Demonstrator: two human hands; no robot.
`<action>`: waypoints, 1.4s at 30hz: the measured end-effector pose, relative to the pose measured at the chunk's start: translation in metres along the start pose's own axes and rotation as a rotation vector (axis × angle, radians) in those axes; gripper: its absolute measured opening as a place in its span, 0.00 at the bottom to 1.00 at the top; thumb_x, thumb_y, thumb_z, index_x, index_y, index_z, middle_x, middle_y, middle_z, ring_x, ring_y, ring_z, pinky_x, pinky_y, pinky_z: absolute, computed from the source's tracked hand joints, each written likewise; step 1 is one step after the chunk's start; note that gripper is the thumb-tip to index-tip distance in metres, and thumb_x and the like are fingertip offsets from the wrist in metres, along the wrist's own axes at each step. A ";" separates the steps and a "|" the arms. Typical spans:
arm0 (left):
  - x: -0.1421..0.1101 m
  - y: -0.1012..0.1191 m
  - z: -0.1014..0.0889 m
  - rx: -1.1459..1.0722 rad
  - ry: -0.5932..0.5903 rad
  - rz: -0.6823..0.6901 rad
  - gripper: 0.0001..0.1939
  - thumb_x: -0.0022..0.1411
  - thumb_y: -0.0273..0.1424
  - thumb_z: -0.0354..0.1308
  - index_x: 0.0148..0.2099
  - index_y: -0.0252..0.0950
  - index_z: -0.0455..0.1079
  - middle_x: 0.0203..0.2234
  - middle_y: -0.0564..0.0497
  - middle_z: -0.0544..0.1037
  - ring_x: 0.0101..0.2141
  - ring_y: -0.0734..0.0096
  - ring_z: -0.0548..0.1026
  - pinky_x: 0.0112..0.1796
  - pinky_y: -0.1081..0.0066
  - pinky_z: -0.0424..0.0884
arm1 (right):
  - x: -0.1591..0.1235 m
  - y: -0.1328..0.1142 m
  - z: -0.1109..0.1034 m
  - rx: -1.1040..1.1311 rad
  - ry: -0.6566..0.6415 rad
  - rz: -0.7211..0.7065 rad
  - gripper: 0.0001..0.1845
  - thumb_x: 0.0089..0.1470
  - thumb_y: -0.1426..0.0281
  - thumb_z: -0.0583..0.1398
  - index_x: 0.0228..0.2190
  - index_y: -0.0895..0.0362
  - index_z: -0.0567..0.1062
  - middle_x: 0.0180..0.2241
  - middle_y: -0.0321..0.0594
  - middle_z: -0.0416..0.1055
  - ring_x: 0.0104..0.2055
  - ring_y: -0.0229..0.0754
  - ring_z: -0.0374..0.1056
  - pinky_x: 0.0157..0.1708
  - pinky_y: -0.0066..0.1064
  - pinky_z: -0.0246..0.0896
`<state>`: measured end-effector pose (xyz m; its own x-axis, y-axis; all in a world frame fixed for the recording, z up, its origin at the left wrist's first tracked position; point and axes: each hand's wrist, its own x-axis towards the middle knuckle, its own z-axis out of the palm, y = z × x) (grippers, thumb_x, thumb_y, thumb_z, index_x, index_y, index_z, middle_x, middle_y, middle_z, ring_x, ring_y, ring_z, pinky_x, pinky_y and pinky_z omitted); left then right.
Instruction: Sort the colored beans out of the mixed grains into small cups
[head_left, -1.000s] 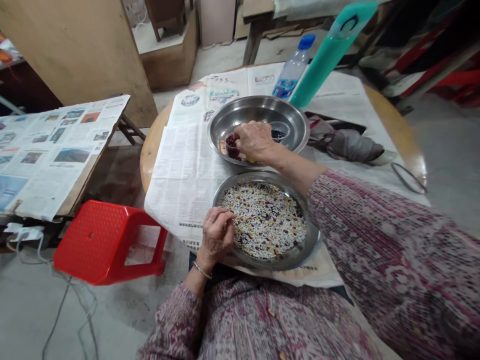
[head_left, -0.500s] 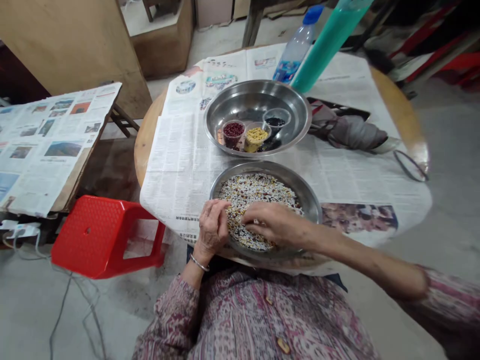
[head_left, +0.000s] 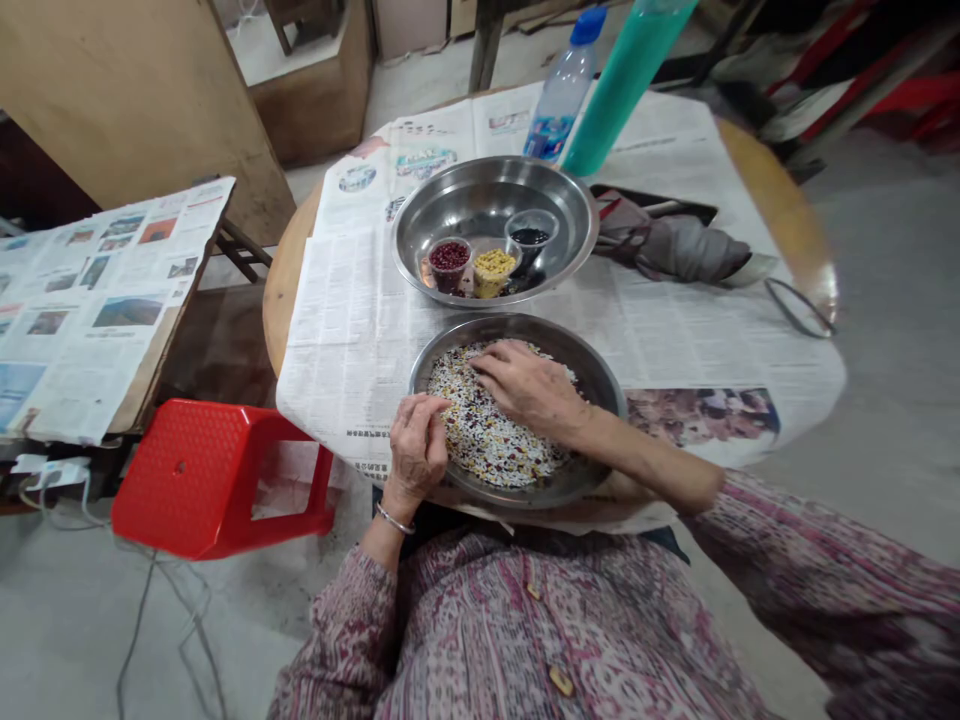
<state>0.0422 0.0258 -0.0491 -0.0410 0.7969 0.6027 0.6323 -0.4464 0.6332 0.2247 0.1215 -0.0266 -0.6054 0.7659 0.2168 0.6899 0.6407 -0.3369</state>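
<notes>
The left hand [head_left: 416, 445] is at the left side of the near bowl [head_left: 602, 382], its fingers curled in toward the thumb; whether anything is pinched there, I cannot tell. To its right, the right hand [head_left: 531, 388] reaches in palm down over the mixed grains [head_left: 517, 455], fingers loosely bent and slightly parted, the tips at the far left part of the mix; whether they have hold of any grains is hidden. The near bowl lies right in front of the person, its outline running longer from side to side than from front to back in this view. Straight beyond it, across a narrow strip of newspaper [head_left: 337, 300], is the far bowl [head_left: 576, 215], with three clear cups grouped toward its near side: from the left, the cup of red beans [head_left: 450, 258], the cup of yellow kernels [head_left: 493, 268] just beside it, and the cup of dark grains [head_left: 531, 238] a little farther back. All three lie forward of the hands, past the near bowl's far rim, and the right hand is the nearer to each. The red beans and yellow kernels sit closest to its fingertips; the dark grains lie farther off, forward and to the right.
</notes>
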 end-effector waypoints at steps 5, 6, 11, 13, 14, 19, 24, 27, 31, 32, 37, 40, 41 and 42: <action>-0.001 0.000 0.000 0.003 -0.007 -0.002 0.11 0.73 0.25 0.47 0.47 0.36 0.71 0.39 0.46 0.78 0.44 0.66 0.75 0.48 0.63 0.73 | -0.024 -0.030 0.011 0.129 -0.114 -0.247 0.13 0.64 0.70 0.55 0.47 0.56 0.75 0.44 0.48 0.72 0.48 0.48 0.68 0.47 0.41 0.69; -0.001 0.000 0.000 0.001 -0.010 -0.004 0.11 0.73 0.25 0.48 0.47 0.36 0.71 0.40 0.46 0.78 0.44 0.66 0.75 0.49 0.63 0.73 | -0.029 -0.033 0.011 0.154 -0.134 -0.298 0.12 0.64 0.70 0.55 0.47 0.56 0.75 0.44 0.47 0.72 0.48 0.47 0.68 0.47 0.41 0.69; -0.001 -0.001 0.000 -0.004 -0.008 -0.004 0.11 0.72 0.24 0.48 0.47 0.36 0.71 0.39 0.47 0.78 0.44 0.67 0.75 0.49 0.64 0.73 | -0.036 -0.012 0.003 0.137 -0.165 -0.332 0.12 0.64 0.73 0.53 0.40 0.56 0.77 0.41 0.46 0.73 0.44 0.45 0.69 0.43 0.38 0.69; -0.001 -0.001 0.000 -0.017 -0.008 -0.005 0.11 0.72 0.23 0.48 0.47 0.36 0.71 0.39 0.47 0.77 0.44 0.67 0.75 0.49 0.64 0.72 | -0.030 0.007 -0.001 0.106 -0.099 -0.214 0.14 0.62 0.76 0.53 0.40 0.55 0.78 0.41 0.46 0.73 0.44 0.46 0.69 0.43 0.38 0.69; -0.001 -0.001 0.000 -0.024 -0.008 -0.006 0.11 0.72 0.23 0.48 0.47 0.36 0.71 0.39 0.47 0.77 0.44 0.67 0.74 0.49 0.64 0.72 | -0.026 0.017 -0.003 0.092 -0.058 -0.149 0.15 0.62 0.76 0.52 0.41 0.55 0.78 0.42 0.47 0.74 0.45 0.46 0.69 0.44 0.38 0.69; -0.001 -0.001 0.000 -0.022 -0.001 -0.004 0.11 0.71 0.23 0.48 0.47 0.36 0.72 0.39 0.47 0.78 0.44 0.66 0.75 0.50 0.64 0.73 | -0.011 0.034 -0.004 -0.039 0.072 0.063 0.16 0.63 0.73 0.53 0.45 0.57 0.79 0.44 0.49 0.74 0.49 0.51 0.69 0.49 0.44 0.69; -0.001 -0.002 0.000 -0.010 -0.004 -0.001 0.12 0.72 0.23 0.48 0.47 0.37 0.72 0.40 0.47 0.78 0.45 0.66 0.75 0.50 0.63 0.73 | -0.021 -0.004 0.002 0.002 0.023 -0.090 0.15 0.65 0.68 0.55 0.47 0.59 0.77 0.46 0.51 0.73 0.50 0.53 0.66 0.49 0.46 0.69; -0.001 -0.002 0.000 -0.012 -0.007 0.006 0.11 0.72 0.23 0.48 0.48 0.36 0.71 0.40 0.47 0.78 0.45 0.67 0.75 0.50 0.64 0.73 | -0.034 -0.027 0.007 0.109 -0.066 -0.277 0.11 0.64 0.69 0.55 0.44 0.57 0.76 0.45 0.49 0.72 0.49 0.50 0.66 0.48 0.44 0.69; -0.002 -0.003 0.000 -0.011 -0.007 0.001 0.11 0.72 0.23 0.48 0.47 0.36 0.71 0.39 0.47 0.78 0.44 0.67 0.74 0.50 0.64 0.73 | -0.041 -0.037 0.016 0.121 -0.109 -0.423 0.12 0.65 0.70 0.54 0.45 0.58 0.75 0.46 0.48 0.73 0.48 0.49 0.66 0.48 0.43 0.68; -0.002 -0.003 0.000 -0.010 -0.009 -0.003 0.11 0.72 0.23 0.48 0.47 0.36 0.71 0.39 0.47 0.78 0.44 0.67 0.74 0.50 0.64 0.73 | -0.039 -0.036 0.019 0.107 -0.097 -0.439 0.13 0.65 0.71 0.54 0.47 0.58 0.75 0.48 0.49 0.73 0.50 0.49 0.66 0.48 0.43 0.67; 0.000 -0.002 0.000 -0.012 -0.009 0.007 0.11 0.72 0.23 0.48 0.47 0.36 0.71 0.40 0.47 0.78 0.45 0.66 0.74 0.50 0.63 0.73 | -0.014 -0.029 0.022 0.000 -0.034 -0.473 0.15 0.65 0.69 0.55 0.50 0.60 0.73 0.55 0.51 0.71 0.57 0.52 0.63 0.52 0.46 0.64; 0.000 -0.002 0.000 -0.012 -0.005 0.009 0.11 0.72 0.23 0.48 0.46 0.37 0.72 0.39 0.47 0.78 0.44 0.66 0.75 0.49 0.63 0.73 | -0.004 -0.018 0.014 -0.088 0.000 -0.432 0.13 0.65 0.70 0.54 0.46 0.59 0.76 0.53 0.50 0.73 0.55 0.52 0.65 0.50 0.44 0.63; 0.000 -0.002 0.000 -0.014 -0.005 0.007 0.11 0.72 0.23 0.48 0.46 0.37 0.72 0.39 0.47 0.77 0.44 0.66 0.75 0.49 0.63 0.73 | -0.004 -0.012 0.010 -0.119 0.013 -0.398 0.12 0.65 0.71 0.54 0.44 0.59 0.76 0.52 0.49 0.74 0.54 0.51 0.66 0.49 0.43 0.63; 0.000 -0.002 0.000 -0.018 -0.007 0.004 0.11 0.72 0.23 0.48 0.47 0.37 0.72 0.39 0.47 0.77 0.44 0.67 0.75 0.49 0.64 0.73 | -0.005 -0.005 0.006 -0.152 0.029 -0.351 0.11 0.65 0.72 0.54 0.42 0.59 0.77 0.51 0.49 0.74 0.53 0.52 0.66 0.48 0.43 0.63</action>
<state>0.0408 0.0266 -0.0504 -0.0330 0.7978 0.6020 0.6186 -0.4567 0.6393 0.2220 0.1140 -0.0311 -0.8056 0.4978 0.3212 0.4946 0.8636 -0.0980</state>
